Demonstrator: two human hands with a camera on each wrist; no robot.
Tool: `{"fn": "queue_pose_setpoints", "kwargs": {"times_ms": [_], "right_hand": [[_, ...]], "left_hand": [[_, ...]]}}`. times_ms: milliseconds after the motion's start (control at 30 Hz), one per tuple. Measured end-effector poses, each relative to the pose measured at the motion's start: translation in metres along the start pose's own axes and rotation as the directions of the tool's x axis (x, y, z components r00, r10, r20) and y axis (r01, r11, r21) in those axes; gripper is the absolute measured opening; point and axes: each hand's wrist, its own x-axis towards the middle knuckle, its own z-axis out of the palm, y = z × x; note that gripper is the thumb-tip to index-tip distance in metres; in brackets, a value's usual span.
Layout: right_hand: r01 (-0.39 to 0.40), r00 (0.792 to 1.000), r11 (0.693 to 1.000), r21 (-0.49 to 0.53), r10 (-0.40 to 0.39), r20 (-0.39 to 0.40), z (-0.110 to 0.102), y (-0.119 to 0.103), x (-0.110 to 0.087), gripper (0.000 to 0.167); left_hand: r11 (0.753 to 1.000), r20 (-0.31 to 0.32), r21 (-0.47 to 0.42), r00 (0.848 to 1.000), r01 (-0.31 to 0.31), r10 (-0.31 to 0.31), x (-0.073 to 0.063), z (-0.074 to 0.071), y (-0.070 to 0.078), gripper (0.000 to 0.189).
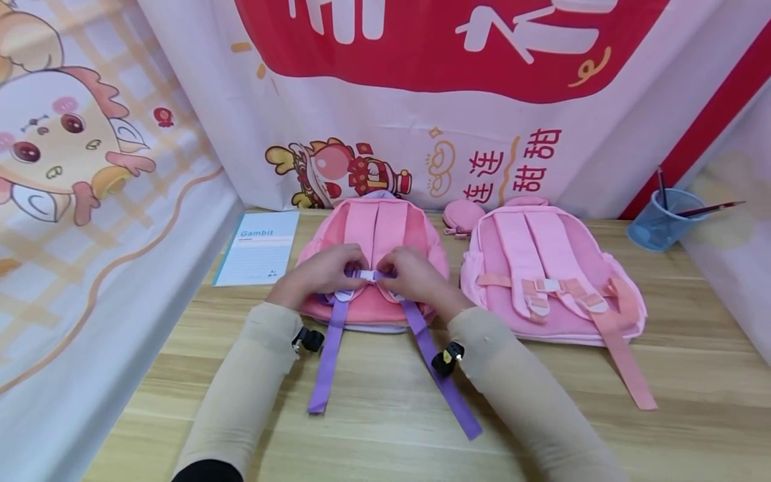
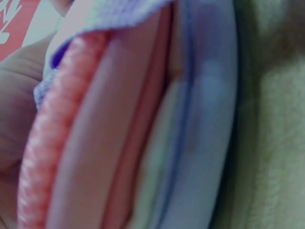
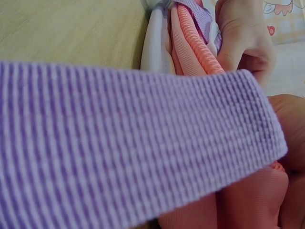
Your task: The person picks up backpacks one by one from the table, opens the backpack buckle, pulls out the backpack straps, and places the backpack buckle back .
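A pink backpack (image 1: pixel 381 309) lies with its shoulder straps facing up, between my hands. Across those straps runs a purple chest strap with a white buckle (image 1: pixel 367 275), which looks joined. My left hand (image 1: pixel 333 266) pinches the chest strap at the buckle's left end. On the other side, my right hand (image 1: pixel 415 273) pinches it close to the buckle's right end. Two loose purple strap ends hang toward me, a left one (image 1: pixel 328 365) and a right one (image 1: pixel 460 405). In the right wrist view a purple strap (image 3: pixel 128 143) covers much of the scene; the buckle is hidden there.
To the right lies a second pink backpack (image 1: pixel 494 241) with a peach strap (image 1: pixel 626 368) trailing forward. A small round pink pouch (image 1: pixel 464 215) sits between the bags. A notebook (image 1: pixel 259 258) is at left; a blue pen cup (image 1: pixel 659 227) stands at far right.
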Motion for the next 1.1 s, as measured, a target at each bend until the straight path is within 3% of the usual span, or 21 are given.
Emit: {"fn": "queue_pose_setpoints", "kwargs": {"times_ms": [267, 500, 833, 1100], "right_hand": [[0.004, 1.000, 1.000, -0.016, -0.004, -0.011, 0.004, -0.001, 0.002, 0.025], [0.024, 0.999, 1.000, -0.019, -0.024, -0.032, 0.003, -0.001, 0.001, 0.022], [0.095, 0.992, 0.995, -0.010, -0.095, -0.084, 0.007, 0.001, -0.003, 0.021], [0.099, 0.989, 0.995, 0.004, -0.098, -0.108, 0.005, 0.001, -0.006, 0.024]], "left_hand": [[0.999, -0.054, -0.017, 0.998, -0.035, 0.034, 0.000, 0.002, -0.004, 0.017], [0.999, -0.053, 0.025, 0.998, -0.036, 0.037, 0.001, -0.002, 0.001, 0.019], [1.000, -0.054, 0.005, 0.999, -0.007, 0.007, 0.000, -0.002, 0.002, 0.021], [0.994, -0.111, 0.055, 0.989, -0.089, 0.095, 0.004, -0.004, 0.006, 0.022]]}}
